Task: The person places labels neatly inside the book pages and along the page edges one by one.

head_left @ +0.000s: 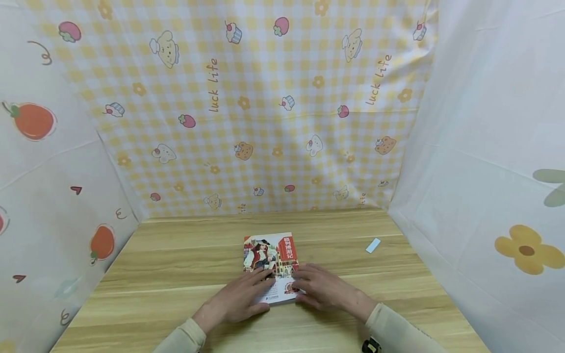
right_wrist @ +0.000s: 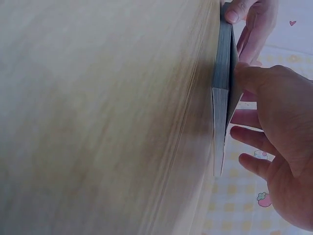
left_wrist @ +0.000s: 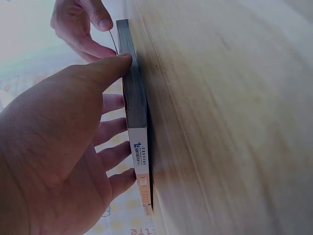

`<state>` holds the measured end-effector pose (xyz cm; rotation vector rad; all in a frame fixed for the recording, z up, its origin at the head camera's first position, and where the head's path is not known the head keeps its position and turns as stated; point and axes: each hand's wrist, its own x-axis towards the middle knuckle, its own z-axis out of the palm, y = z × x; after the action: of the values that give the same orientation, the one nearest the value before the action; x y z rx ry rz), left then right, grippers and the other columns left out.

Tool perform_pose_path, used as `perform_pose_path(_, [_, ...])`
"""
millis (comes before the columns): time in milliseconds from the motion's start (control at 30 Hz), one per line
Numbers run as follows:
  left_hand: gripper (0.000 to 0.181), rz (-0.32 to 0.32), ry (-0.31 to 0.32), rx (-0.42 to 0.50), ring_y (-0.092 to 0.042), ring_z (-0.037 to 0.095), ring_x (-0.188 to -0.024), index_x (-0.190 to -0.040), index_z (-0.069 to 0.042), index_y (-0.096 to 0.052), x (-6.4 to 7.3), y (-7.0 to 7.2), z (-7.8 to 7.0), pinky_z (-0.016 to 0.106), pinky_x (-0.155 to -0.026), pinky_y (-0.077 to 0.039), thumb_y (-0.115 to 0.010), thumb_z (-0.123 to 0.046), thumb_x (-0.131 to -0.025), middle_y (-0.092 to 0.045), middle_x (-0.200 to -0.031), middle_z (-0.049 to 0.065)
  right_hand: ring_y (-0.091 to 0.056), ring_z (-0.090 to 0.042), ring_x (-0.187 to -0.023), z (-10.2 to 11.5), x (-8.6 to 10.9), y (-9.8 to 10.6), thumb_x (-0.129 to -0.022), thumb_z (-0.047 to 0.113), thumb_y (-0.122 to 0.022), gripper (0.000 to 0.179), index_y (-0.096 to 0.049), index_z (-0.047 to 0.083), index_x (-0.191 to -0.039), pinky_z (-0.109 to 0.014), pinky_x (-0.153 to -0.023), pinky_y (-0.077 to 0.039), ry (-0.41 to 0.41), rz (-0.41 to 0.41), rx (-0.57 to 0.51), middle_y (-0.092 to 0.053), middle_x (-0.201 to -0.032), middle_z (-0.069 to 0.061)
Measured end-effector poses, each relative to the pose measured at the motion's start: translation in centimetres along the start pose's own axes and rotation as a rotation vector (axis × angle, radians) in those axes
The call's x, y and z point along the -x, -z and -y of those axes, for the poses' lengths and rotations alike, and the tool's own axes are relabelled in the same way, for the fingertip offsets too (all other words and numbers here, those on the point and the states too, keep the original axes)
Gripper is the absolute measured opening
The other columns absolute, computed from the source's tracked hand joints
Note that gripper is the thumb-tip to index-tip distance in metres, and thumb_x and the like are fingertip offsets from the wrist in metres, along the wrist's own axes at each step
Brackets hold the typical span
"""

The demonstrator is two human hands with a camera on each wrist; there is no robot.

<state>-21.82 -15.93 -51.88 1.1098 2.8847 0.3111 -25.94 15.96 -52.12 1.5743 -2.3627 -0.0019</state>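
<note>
A paperback book (head_left: 266, 252) with an illustrated cover and a red title panel lies on the wooden table. My left hand (head_left: 244, 294) rests on its lower left part, fingers spread over the cover and thumb at the near edge. At the lower right corner, my right hand (head_left: 324, 288) pinches the front cover between thumb and fingers. In the right wrist view the cover (right_wrist: 235, 90) stands slightly away from the page block (right_wrist: 222, 73), leaving a dark narrow gap. The spine (left_wrist: 141, 156) shows white and orange in the left wrist view.
A small pale blue-white strip (head_left: 372, 245) lies on the table (head_left: 185, 260) to the right, beyond my right hand. Patterned cloth (head_left: 265, 122) hangs behind the table, and white printed cloth (head_left: 476, 147) encloses its sides.
</note>
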Motion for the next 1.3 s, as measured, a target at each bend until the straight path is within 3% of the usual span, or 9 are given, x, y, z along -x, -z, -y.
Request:
perform_pose_path(367, [0.068, -0.005, 0.001, 0.009, -0.045, 0.041, -0.167, -0.170, -0.015, -0.053, 0.0, 0.3, -0.2, 0.064, -0.135, -0.042, -0.066, -0.051, -0.113, -0.045, -0.182, 0.012, -0.078, -0.017, -0.120, -0.2, -0.1, 0.0, -0.107, 0.038, -0.079, 0.023, -0.082, 0.017, -0.113, -0.041, -0.115, -0.063, 0.035, -0.098, 0.012, -0.084, -0.120, 0.001])
perform_pose_path(933, [0.067, -0.034, 0.007, -0.013, -0.050, 0.042, -0.164, -0.167, -0.016, -0.056, -0.4, 0.2, -0.4, 0.065, -0.133, -0.045, -0.065, -0.055, -0.112, -0.051, -0.177, 0.013, -0.080, -0.010, -0.103, -0.5, -0.3, -0.2, -0.097, 0.031, -0.090, 0.015, -0.083, 0.018, -0.101, -0.033, -0.103, -0.066, 0.072, -0.242, 0.040, -0.084, -0.101, 0.008])
perform_pose_path(1133, [0.061, -0.093, -0.017, -0.023, -0.059, 0.038, -0.156, -0.162, -0.017, -0.062, -0.9, 0.2, -0.8, 0.063, -0.128, -0.052, -0.066, -0.052, -0.113, -0.061, -0.169, 0.011, -0.080, -0.010, -0.099, -0.7, -0.4, -0.3, -0.094, 0.028, -0.092, 0.014, -0.082, 0.018, -0.099, -0.032, -0.100, -0.066, 0.093, -0.290, 0.067, -0.084, -0.098, 0.009])
perform_pose_path(1300, [0.051, -0.158, -0.070, -0.073, -0.069, 0.029, -0.144, -0.150, -0.016, -0.072, -1.5, 0.1, -1.1, 0.052, -0.119, -0.060, -0.068, -0.049, -0.112, -0.071, -0.157, 0.006, -0.080, -0.010, -0.097, -0.6, -0.6, -0.2, -0.094, 0.026, -0.092, 0.014, -0.082, 0.017, -0.098, -0.031, -0.098, -0.066, 0.097, -0.325, 0.071, -0.084, -0.096, 0.009])
